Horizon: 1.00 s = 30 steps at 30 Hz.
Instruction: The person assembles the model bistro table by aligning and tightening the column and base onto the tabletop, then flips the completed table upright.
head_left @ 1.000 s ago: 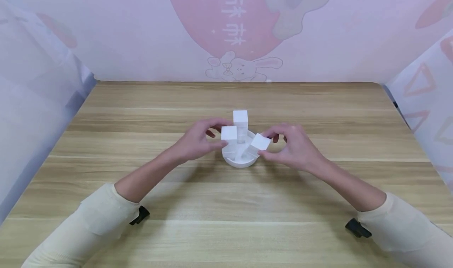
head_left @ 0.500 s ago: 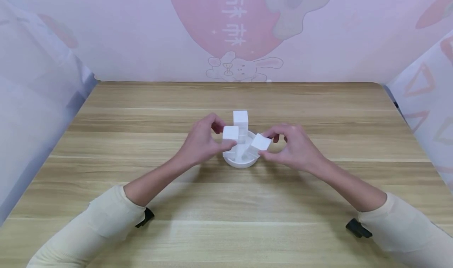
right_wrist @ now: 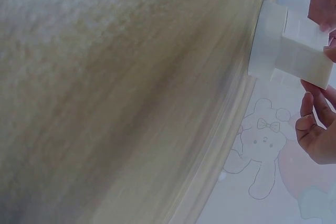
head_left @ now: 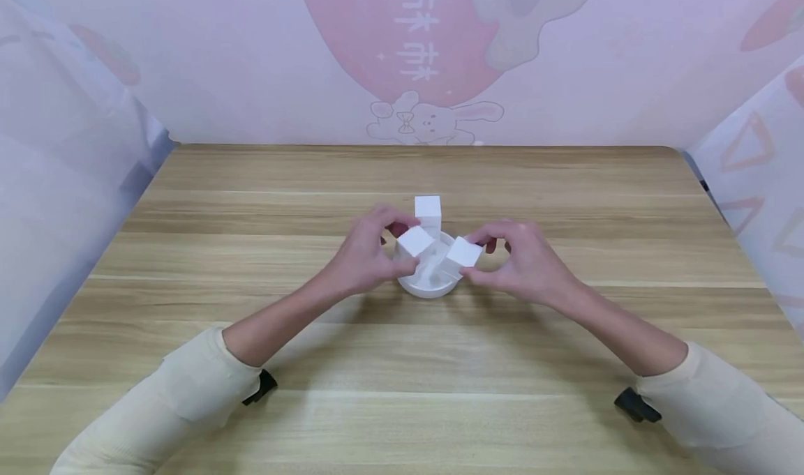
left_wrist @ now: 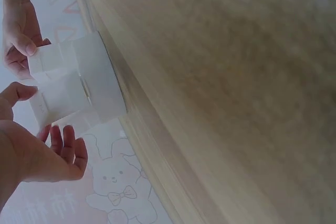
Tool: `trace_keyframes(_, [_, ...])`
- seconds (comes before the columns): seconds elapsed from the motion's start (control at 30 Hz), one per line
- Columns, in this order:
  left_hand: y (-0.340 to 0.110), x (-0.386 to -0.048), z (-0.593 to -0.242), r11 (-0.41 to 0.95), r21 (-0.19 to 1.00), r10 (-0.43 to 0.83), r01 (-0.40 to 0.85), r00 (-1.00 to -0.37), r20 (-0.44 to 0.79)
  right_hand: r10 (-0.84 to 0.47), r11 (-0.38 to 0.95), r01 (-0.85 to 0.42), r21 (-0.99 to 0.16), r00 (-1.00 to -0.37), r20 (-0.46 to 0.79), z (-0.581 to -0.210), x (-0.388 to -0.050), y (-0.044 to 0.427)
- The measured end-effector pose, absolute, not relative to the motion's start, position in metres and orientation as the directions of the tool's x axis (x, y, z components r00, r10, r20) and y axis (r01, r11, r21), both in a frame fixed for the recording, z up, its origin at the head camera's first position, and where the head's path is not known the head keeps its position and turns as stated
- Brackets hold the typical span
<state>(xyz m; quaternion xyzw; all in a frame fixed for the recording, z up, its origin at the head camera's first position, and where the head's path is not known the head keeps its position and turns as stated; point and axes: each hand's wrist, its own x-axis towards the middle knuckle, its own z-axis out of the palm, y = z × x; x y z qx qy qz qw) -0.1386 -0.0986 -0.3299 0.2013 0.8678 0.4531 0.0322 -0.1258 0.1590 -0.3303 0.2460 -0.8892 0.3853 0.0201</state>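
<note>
A white round dish (head_left: 427, 293) stands on the table, with three white square-topped blocks standing up from it. My left hand (head_left: 366, 255) pinches the left block (head_left: 416, 240) between thumb and fingers; its top is turned at an angle. On the other side, my right hand (head_left: 521, 262) pinches the right block (head_left: 465, 251), also angled, by thumb and index finger. Behind them, the rear block (head_left: 428, 208) stands upright, touched by neither hand as far as I see. The left wrist view has the dish (left_wrist: 105, 85) side-on; the blocks' lower ends sit inside its wall, partly hidden.
The wood-grain table (head_left: 427, 405) stretches around the dish. A pale printed curtain (head_left: 251, 63) hangs behind its far edge, with more cloth at both sides. A black clip-like piece shows at each sleeve (head_left: 703, 391).
My left hand shifted its hold and moved slightly right. The left block has turned from squared to angled, shifting a little right. My right hand and its block stay almost still.
</note>
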Motion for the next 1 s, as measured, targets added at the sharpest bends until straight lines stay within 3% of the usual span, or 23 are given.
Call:
trace_keyframes(0.37, [-0.101, -0.135, -0.330, 0.404, 0.838, 0.542, 0.367, -0.834, 0.103, -0.423, 0.582, -0.456, -0.673, -0.877, 0.229, -0.331, -0.126, 0.159])
trace_keyframes(0.7, [-0.099, -0.129, -0.335, 0.567, 0.703, 0.419, 0.429, -0.885, 0.203, -0.421, 0.585, -0.454, -0.672, -0.878, 0.228, -0.331, -0.126, 0.159])
trace_keyframes(1.0, [-0.112, -0.131, -0.329, 0.481, 0.756, 0.533, 0.444, -0.833, 0.151, -0.417, 0.586, -0.452, -0.673, -0.880, 0.228, -0.330, -0.125, 0.159])
